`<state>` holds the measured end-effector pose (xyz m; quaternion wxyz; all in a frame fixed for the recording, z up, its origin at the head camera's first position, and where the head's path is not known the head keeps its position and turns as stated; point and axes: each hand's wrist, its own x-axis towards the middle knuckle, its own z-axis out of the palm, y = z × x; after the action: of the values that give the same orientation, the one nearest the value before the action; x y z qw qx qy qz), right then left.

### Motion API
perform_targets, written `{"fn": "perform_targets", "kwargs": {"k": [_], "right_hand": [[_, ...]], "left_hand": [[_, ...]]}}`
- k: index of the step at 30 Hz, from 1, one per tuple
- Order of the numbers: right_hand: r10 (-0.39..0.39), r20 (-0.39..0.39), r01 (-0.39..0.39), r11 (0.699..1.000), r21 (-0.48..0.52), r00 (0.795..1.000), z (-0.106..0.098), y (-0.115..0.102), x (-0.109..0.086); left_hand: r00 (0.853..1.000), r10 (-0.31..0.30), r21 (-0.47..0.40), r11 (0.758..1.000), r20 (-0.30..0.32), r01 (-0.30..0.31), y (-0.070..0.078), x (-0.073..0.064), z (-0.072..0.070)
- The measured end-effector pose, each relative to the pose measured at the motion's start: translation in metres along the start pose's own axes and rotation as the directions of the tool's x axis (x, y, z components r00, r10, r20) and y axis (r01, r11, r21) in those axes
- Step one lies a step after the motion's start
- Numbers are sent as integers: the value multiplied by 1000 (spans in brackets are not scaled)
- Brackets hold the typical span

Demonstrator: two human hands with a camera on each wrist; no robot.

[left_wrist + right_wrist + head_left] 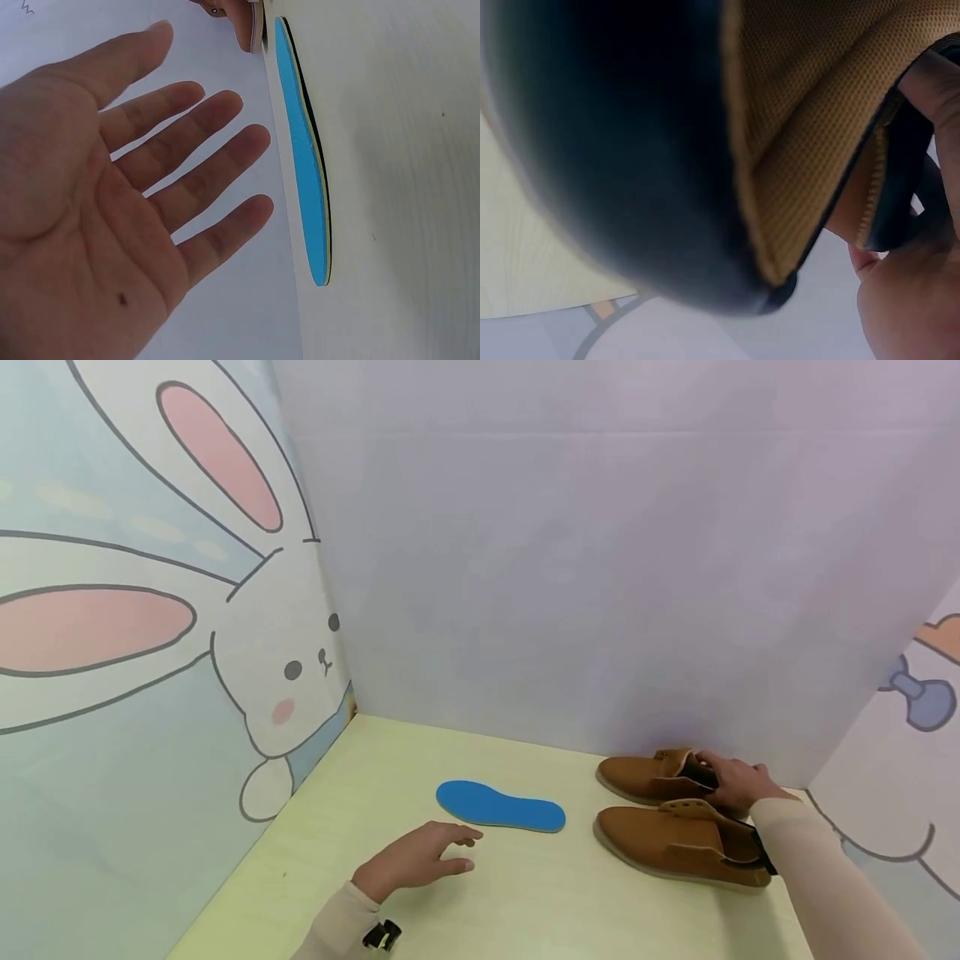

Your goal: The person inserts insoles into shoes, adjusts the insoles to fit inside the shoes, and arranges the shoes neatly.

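A blue insole [501, 807] lies flat on the pale table. Just in front of it my left hand [416, 860] hovers, fingers relaxed and parted; its empty palm [82, 202] faces the left wrist camera. Two brown shoes sit at the right with their toes pointing left. My right hand [738, 783] grips the far shoe [633, 778] by the collar near its heel. The near shoe [660, 843] stands in front, under my right forearm. In the right wrist view, a shoe's mesh lining [817, 142] fills the middle, and my thumb and fingers are around a collar behind it.
A pale grey wall [570, 568] rises right behind the shoes and the insole. On the left stands a panel with a cartoon rabbit [262, 643], and another printed panel [900, 777] closes off the right. The yellowish table [540, 902] spreads between them.
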<state>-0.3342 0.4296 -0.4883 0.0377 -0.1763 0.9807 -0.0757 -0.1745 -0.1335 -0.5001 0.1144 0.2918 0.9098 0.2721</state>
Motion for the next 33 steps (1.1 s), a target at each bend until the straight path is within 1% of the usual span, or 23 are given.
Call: {"fn": "perform_targets", "kwargs": {"k": [2,6,9,13,19,26,33], "right_hand": [[1,21,-2,999,41,1000,0,1,-3],[-29,58,21,991,135,998,-2,2,-5],[-43,83,29,986,162,996,-3,2,-4],[-28,102,11,988,156,994,-4,1,-2],[-2,124,-13,992,123,992,-5,-6,2],[47,156,-65,991,114,987,-11,-15,-5],[66,165,-86,989,120,984,-13,-18,-12]], "left_hand": [[1000,6,-3,1000,0,-6,-1,1,0],[1000,12,-8,1000,1,-12,-2,0,-1],[1000,16,-9,1000,4,-16,-1,-1,-1],[1000,30,-25,999,2,-30,-2,-1,-1],[1000,30,-52,998,3,-30,-5,-4,2],[999,33,-59,998,2,-32,-4,-4,0],[999,44,-64,997,19,-43,-2,-1,-1]]}}
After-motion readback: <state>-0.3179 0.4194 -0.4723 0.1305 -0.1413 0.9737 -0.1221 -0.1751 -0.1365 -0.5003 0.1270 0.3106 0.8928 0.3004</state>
